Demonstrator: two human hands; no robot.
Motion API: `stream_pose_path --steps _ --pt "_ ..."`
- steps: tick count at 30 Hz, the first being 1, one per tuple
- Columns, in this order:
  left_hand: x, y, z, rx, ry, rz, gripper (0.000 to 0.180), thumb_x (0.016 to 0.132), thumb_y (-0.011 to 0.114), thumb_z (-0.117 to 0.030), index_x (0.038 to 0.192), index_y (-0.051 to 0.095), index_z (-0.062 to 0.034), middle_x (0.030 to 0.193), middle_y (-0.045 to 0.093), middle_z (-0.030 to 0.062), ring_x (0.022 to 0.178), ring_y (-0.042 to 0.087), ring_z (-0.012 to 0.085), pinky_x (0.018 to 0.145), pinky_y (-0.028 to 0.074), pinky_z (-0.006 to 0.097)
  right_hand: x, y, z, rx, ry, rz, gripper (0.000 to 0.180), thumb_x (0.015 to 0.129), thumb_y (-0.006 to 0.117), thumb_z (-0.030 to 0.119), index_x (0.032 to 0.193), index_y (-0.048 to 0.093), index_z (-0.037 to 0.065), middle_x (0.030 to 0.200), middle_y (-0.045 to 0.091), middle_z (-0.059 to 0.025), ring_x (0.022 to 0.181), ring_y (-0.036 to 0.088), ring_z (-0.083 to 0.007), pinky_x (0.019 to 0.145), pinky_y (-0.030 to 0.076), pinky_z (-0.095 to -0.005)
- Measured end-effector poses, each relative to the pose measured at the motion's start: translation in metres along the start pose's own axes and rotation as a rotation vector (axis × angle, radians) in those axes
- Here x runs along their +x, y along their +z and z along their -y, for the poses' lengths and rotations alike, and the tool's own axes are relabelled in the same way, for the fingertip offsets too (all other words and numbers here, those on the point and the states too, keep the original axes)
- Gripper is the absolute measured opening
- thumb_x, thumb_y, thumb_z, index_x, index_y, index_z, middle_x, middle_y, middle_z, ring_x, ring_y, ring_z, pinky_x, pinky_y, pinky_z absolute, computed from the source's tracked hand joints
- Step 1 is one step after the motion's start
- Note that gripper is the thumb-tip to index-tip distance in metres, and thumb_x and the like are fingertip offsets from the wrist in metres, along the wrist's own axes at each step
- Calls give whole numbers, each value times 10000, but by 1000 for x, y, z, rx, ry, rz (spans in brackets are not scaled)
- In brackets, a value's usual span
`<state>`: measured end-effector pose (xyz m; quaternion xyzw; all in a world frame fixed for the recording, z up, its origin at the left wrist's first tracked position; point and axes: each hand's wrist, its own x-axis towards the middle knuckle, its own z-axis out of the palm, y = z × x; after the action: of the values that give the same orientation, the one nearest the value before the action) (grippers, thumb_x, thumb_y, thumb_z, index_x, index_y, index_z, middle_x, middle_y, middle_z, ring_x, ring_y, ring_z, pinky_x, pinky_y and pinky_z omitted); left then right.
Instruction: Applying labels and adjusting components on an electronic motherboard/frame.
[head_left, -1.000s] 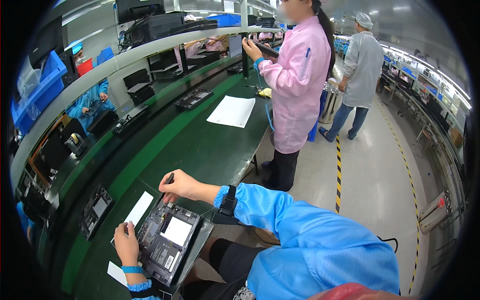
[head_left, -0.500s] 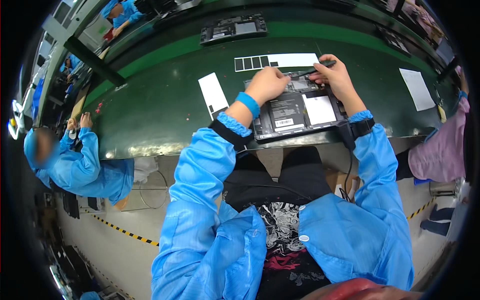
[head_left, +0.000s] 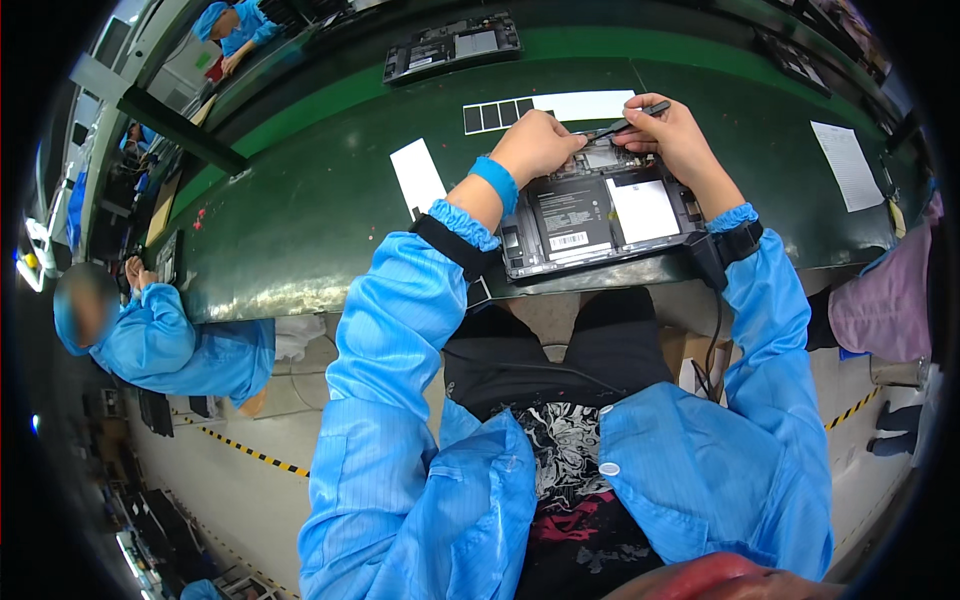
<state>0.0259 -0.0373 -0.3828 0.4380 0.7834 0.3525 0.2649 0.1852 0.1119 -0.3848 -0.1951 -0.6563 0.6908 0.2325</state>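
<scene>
An opened electronic device (head_left: 555,262), with a black battery (head_left: 572,218) and a white rectangle (head_left: 642,210) inside, lies on the green table near its front edge. My right hand (head_left: 672,140) is closed on slim dark tweezers (head_left: 622,124), whose tip points left at the device's far edge. Close by that tip, the fingers of my left hand (head_left: 537,148) are pinched at the far left part of the device. Whatever sits between them is too small or hidden to make out.
White strips with dark rectangles (head_left: 584,106) (head_left: 416,172) lie behind and left of the device. Another opened device (head_left: 452,50) sits further back. A paper sheet (head_left: 846,166) lies to the right. A person in blue (head_left: 170,340) works at the left, and another in pink (head_left: 880,312) is at the right.
The tweezers have swung from across my right fingers to point down-left at the device's far edge, beside my left fingertips. My left hand has stayed at the device.
</scene>
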Motion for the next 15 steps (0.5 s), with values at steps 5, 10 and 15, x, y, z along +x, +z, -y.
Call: stream_pose_path --steps 5,10,15 --pt "6 -3 -3 20 -12 22 266 824 672 -226 760 692 32 642 669 103 541 613 156 578 499 287 1 -5 -3 38 -5 16 224 885 637 151 1016 550 -9 862 652 -125 767 692 -181 643 558 -211" --pt "5 -8 -15 -76 -68 96 235 857 638 -164 778 666 55 655 666 91 510 575 118 505 466 249 2 -8 -6 51 -21 34 220 882 643 151 1003 549 -6 863 653 -119 766 692 -179 642 560 -210" --pt "3 -5 -16 -63 -82 53 316 863 634 -243 770 648 59 645 656 88 493 557 120 501 463 253 3 -10 -9 85 -34 43 224 875 657 160 996 546 8 841 658 -111 759 692 -171 632 554 -206"
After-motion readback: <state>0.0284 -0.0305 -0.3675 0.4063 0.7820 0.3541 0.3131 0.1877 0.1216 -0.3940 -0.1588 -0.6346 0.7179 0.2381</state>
